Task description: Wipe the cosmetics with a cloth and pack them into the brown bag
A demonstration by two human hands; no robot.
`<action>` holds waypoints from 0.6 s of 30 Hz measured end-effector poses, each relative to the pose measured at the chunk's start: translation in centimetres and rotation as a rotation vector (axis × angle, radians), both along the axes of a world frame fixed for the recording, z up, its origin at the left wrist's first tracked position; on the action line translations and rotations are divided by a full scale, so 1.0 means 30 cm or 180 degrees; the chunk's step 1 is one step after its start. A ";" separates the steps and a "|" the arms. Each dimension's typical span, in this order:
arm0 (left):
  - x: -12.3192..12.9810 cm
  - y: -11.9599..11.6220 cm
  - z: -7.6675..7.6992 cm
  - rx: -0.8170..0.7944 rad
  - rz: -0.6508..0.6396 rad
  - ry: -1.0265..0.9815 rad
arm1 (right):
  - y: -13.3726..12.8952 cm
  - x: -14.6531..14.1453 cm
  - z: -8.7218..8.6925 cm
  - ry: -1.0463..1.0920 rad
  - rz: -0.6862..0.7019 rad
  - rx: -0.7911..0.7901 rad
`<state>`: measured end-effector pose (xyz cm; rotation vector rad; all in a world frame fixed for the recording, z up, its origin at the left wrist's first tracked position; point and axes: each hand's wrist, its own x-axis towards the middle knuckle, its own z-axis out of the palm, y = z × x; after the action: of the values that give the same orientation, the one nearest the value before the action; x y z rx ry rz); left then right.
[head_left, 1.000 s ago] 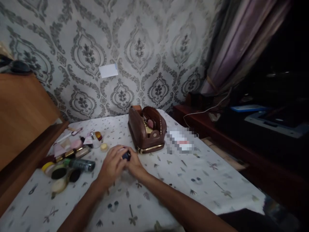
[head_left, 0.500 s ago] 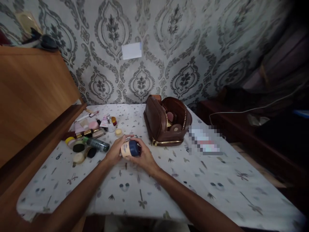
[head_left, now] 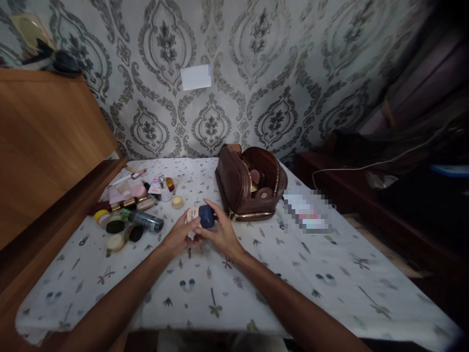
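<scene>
Sideways, jar clasped between both hands' fingers.

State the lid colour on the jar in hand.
Dark blue lid; head view shows it best.

Print on the jar too small to read.

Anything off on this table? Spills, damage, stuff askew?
No spill or damage visible. Only mild oddities: the green bottle lies on its side among jumbled cosmetics left of the open brown bag, and the white card on the wall sits slightly tilted. The pixelated patch can't be judged.
</scene>
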<state>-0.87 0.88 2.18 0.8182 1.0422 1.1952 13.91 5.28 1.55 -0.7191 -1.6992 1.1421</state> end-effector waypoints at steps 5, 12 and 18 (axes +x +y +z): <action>-0.021 -0.003 0.015 -0.0099 -0.0185 0.0021 | 0.006 -0.006 -0.004 0.0428 0.0350 -0.0506; -0.018 -0.006 0.003 -0.0139 -0.0458 0.0110 | -0.001 -0.009 0.012 0.0646 0.0352 -0.0687; -0.024 0.007 0.000 0.0304 -0.0064 0.0674 | 0.005 -0.014 0.007 0.0539 -0.0009 -0.0565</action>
<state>-1.60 1.09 2.17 1.0452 1.1516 1.1662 13.50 5.44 1.77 -0.7119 -1.4683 1.3257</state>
